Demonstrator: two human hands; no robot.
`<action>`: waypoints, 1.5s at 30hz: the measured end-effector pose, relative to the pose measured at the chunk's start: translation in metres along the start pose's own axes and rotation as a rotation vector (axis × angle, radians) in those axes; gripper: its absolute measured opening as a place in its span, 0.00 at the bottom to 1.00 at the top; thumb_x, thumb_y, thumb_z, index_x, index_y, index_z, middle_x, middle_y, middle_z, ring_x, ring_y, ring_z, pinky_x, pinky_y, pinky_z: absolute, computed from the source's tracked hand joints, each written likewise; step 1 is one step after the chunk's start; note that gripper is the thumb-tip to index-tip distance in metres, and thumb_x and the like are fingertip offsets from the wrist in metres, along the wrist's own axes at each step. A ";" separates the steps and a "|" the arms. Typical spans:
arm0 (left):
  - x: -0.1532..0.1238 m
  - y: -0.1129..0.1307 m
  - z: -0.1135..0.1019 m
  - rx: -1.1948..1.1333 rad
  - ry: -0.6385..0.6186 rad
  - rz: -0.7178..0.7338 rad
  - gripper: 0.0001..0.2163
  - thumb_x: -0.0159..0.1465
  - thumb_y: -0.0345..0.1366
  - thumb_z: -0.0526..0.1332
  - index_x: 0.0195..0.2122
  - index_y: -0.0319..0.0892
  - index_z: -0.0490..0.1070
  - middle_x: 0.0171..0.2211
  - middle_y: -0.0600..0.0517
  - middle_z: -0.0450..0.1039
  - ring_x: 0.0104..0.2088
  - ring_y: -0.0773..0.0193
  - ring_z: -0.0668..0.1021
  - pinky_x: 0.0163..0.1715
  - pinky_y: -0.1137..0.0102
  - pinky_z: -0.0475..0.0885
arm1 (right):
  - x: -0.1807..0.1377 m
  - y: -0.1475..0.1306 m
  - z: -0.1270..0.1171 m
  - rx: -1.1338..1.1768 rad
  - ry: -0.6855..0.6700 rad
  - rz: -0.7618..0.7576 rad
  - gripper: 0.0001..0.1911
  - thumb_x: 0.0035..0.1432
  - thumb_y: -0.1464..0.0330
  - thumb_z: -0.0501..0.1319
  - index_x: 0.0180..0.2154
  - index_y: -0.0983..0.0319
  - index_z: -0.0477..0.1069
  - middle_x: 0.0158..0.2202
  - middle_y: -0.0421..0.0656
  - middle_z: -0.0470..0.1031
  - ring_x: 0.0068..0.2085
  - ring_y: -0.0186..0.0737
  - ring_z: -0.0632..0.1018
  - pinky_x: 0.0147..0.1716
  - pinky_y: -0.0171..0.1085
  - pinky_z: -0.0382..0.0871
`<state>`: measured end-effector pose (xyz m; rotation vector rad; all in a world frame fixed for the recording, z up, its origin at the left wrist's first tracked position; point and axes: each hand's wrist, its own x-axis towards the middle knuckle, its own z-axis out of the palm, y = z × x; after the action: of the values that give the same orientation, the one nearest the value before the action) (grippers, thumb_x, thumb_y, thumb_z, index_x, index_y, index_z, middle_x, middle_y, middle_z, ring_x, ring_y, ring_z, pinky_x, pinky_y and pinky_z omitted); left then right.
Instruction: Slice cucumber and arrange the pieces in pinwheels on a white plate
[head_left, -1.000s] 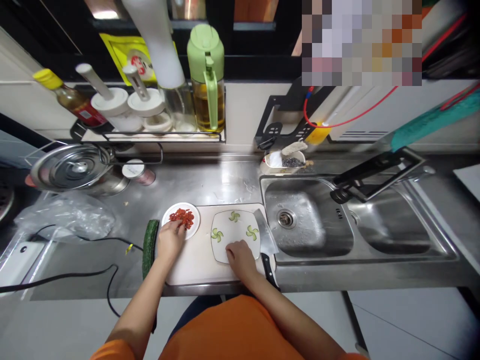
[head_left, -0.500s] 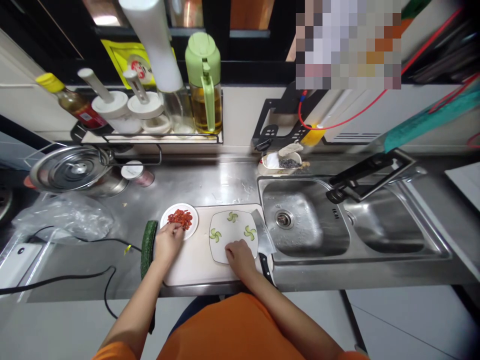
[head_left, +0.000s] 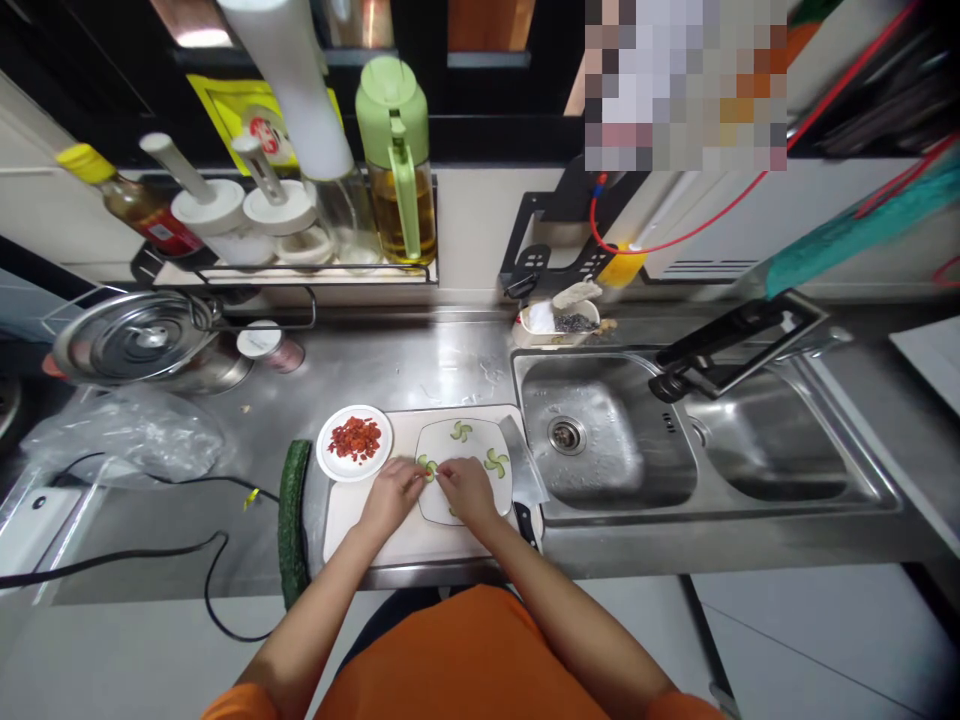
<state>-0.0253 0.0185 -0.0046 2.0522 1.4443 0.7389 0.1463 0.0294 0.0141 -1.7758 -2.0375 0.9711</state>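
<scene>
My left hand (head_left: 395, 493) and my right hand (head_left: 466, 490) meet over the left side of a white square plate (head_left: 437, 437), both with pinched fingertips. They are at a swirl of thin green cucumber slices (head_left: 426, 465) there; anything between the fingers is too small to make out. More slice swirls lie at the plate's top, right and bottom, the bottom one partly hidden by my right hand. A small round white dish (head_left: 324, 458) holds chopped red pieces (head_left: 356, 440), perhaps chilli, left of the plate. Both rest on a pale cutting board (head_left: 341, 520).
A kitchen knife (head_left: 523, 465) lies along the board's right edge. Left of the board is a whole cucumber (head_left: 293, 525). A double sink (head_left: 622, 505) is on the right. Behind stand a lidded pot (head_left: 150, 340), an oil jug (head_left: 397, 160) and seasoning jars. A black cable (head_left: 112, 553) crosses the left counter.
My left hand has left the dish of red pieces and moved right to the plate's left swirl. My right hand has shifted slightly left and up to meet it.
</scene>
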 end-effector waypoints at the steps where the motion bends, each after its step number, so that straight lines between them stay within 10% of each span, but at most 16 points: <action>1: 0.001 0.000 0.001 0.008 -0.024 0.015 0.05 0.61 0.31 0.58 0.35 0.43 0.74 0.34 0.48 0.75 0.38 0.61 0.75 0.41 0.64 0.71 | 0.001 -0.001 0.001 -0.011 -0.004 -0.009 0.07 0.58 0.71 0.58 0.32 0.60 0.74 0.31 0.39 0.77 0.34 0.36 0.72 0.41 0.34 0.56; 45: 0.002 -0.016 0.014 -0.014 0.050 -0.023 0.06 0.61 0.33 0.59 0.36 0.42 0.75 0.34 0.48 0.75 0.39 0.62 0.75 0.41 0.67 0.72 | 0.005 -0.006 0.024 -0.103 0.053 0.058 0.07 0.58 0.70 0.57 0.29 0.59 0.72 0.31 0.42 0.74 0.37 0.41 0.68 0.34 0.36 0.53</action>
<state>-0.0255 0.0239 -0.0248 2.0169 1.4830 0.7941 0.1264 0.0268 -0.0007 -1.9018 -2.0477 0.8403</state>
